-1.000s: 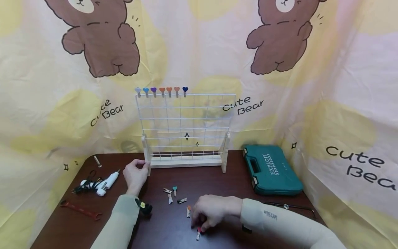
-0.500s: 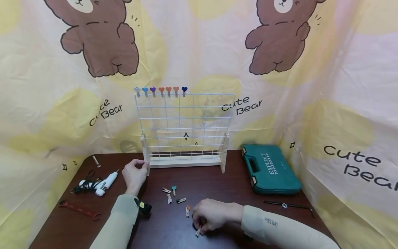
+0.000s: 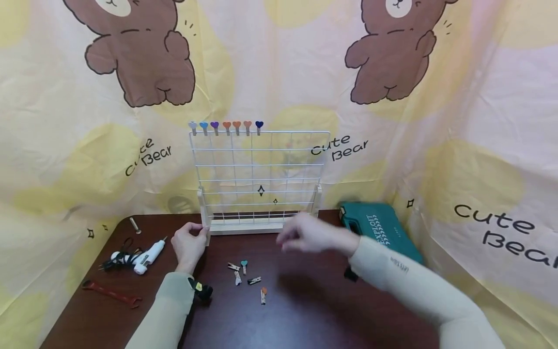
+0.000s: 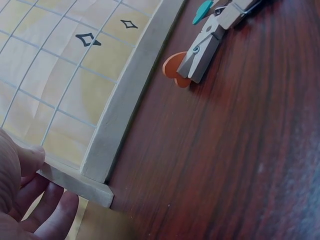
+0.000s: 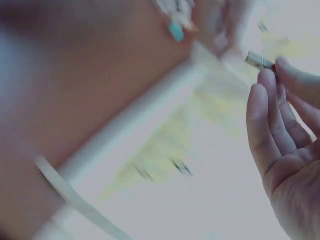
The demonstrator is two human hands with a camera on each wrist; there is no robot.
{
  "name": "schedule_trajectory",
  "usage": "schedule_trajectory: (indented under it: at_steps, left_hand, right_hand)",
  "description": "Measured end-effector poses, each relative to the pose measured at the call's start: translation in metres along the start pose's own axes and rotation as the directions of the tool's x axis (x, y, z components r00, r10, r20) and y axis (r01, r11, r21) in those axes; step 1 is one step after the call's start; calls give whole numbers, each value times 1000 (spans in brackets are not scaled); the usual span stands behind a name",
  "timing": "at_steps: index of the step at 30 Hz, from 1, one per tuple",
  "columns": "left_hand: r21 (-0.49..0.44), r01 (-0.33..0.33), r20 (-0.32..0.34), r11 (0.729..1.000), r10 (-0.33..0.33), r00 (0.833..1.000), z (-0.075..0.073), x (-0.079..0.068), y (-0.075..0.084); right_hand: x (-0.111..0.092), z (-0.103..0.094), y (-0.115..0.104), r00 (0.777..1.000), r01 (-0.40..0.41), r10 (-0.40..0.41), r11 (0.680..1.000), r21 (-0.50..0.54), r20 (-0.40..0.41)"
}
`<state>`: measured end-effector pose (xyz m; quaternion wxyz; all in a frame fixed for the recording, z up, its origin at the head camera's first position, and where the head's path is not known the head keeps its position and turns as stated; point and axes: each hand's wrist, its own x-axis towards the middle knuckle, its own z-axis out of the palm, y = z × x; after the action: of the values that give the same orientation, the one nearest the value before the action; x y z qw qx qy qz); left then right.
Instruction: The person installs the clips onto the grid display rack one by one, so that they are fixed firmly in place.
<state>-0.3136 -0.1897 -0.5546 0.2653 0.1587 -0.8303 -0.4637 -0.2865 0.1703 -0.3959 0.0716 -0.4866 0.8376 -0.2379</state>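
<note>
A white wire grid rack on a wooden stand (image 3: 244,228) stands at the back of the table, with a row of several heart-topped clothespins (image 3: 226,126) clipped on the left part of its top wire. My left hand (image 3: 189,247) grips the stand's left end piece (image 4: 82,187) between thumb and fingers. Raised above the table before the rack's lower right part is my right hand (image 3: 309,233). In the right wrist view it pinches a small wooden clothespin (image 5: 257,61); fingers hide its other end. An orange-heart clothespin (image 3: 263,296) lies on the table.
Several loose clothespins, one teal-hearted (image 3: 244,265), lie between the hands. A glue gun (image 3: 150,257) and a red wrench (image 3: 112,294) lie left. The green case (image 3: 390,220) at back right is partly behind the right arm. A patterned curtain (image 3: 279,63) hangs behind.
My right hand has taken the red-heart clothespin off the table's front and moved up and forward toward the rack. The left hand has kept its grip on the stand.
</note>
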Motion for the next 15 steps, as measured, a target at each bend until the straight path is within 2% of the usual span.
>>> schedule_trajectory:
  at_steps: [2,4,6,9,11,13,15]
  left_hand:
    - [0,-1,4,1000,1,1000,-1,0,0]
    - [1,-2,7,1000,2,1000,-2,1,0]
    - [2,1,8,1000,-1,1000,-3,1,0]
    - [7,2,8,1000,-2,1000,-3,2,-1]
    - [8,1,10,1000,-1,1000,-2,2,-1]
    - [10,1,13,1000,-1,1000,0,2,-1]
    - [9,3,14,1000,-3,1000,1,2,-1]
  right_hand:
    - [13,-35,-2,996,-38,39,999,19,-81]
    - [30,-71,-4,979,-89,90,996,17,-183]
    - [47,-105,-9,944,-186,190,982,40,-268]
    - [74,-149,-16,878,-264,263,963,53,-401]
    - [88,-168,-20,840,-298,290,953,56,-458]
    - [101,-181,-21,827,-267,241,963,23,-509]
    - [109,-188,-22,823,-251,201,968,-22,-531]
